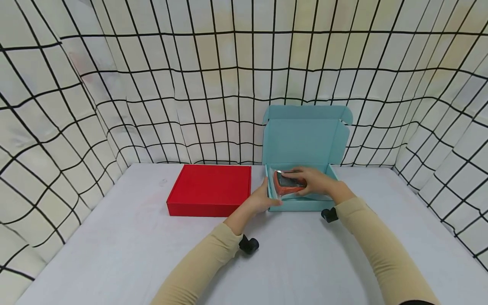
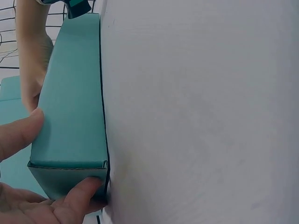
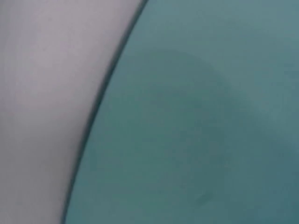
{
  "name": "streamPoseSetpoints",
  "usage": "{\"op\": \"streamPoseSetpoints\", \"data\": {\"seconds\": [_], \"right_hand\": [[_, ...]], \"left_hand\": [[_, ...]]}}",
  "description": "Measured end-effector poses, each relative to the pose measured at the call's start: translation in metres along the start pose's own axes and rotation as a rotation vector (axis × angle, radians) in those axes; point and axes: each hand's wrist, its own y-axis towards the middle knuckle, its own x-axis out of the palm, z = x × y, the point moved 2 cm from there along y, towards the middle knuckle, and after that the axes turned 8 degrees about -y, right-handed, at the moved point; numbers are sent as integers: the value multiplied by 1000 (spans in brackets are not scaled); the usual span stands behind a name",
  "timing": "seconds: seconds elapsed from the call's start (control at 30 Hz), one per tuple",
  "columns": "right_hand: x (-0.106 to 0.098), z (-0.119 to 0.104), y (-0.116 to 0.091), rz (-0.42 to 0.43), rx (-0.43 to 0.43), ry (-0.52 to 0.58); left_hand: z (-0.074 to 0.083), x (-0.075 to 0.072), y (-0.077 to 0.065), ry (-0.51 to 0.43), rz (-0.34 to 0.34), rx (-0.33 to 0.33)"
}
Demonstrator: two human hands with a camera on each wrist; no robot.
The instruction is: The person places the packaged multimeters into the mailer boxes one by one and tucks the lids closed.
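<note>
A teal cardboard box (image 1: pixel 301 206) stands on the table with its lid (image 1: pixel 306 137) raised at the back. My left hand (image 1: pixel 260 200) holds the box's front left corner; in the left wrist view its thumb (image 2: pixel 21 135) lies at the rim and its fingers (image 2: pixel 81 196) press the short side wall. Inside the box, my right hand (image 1: pixel 313 181) grips an orange item with a dark face (image 1: pixel 282 182), wrapped in clear plastic. Its fingers lie across the top of the item, the thumb at the near side. The right wrist view shows only a close teal wall (image 3: pixel 187 135).
Left of the teal box lies a closed red box (image 1: pixel 213 186), close to my left hand. A white cloth covers the table (image 1: pixel 122 237). White walls with a black grid (image 1: pixel 213 84) rise behind and at both sides. Black wrist cameras (image 1: pixel 249 245) hang under both forearms.
</note>
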Motion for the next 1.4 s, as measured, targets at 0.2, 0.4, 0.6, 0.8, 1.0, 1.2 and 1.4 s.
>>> {"op": "streamPoseSetpoints", "data": {"seconds": [0.2, 0.4, 0.6, 0.8, 1.0, 1.2, 1.4], "right_hand": [[4, 2, -1, -20, 22, -1], [5, 0, -4, -64, 71, 24], [8, -2, -7, -88, 86, 8], [9, -2, -8, -133, 131, -1], [2, -5, -13, -186, 189, 8], [-5, -8, -21, -205, 226, 17], [-13, -8, -30, -199, 224, 34]], "left_hand": [[-1, 2, 1, 3, 11, -6], [2, 2, 1, -6, -1, 14], [6, 1, -1, 7, 6, -33], [6, 2, 1, 61, 12, -61], [6, 3, 3, 68, -5, -63], [7, 3, 4, 54, -16, -16], [11, 0, 4, 55, -12, -6]]}}
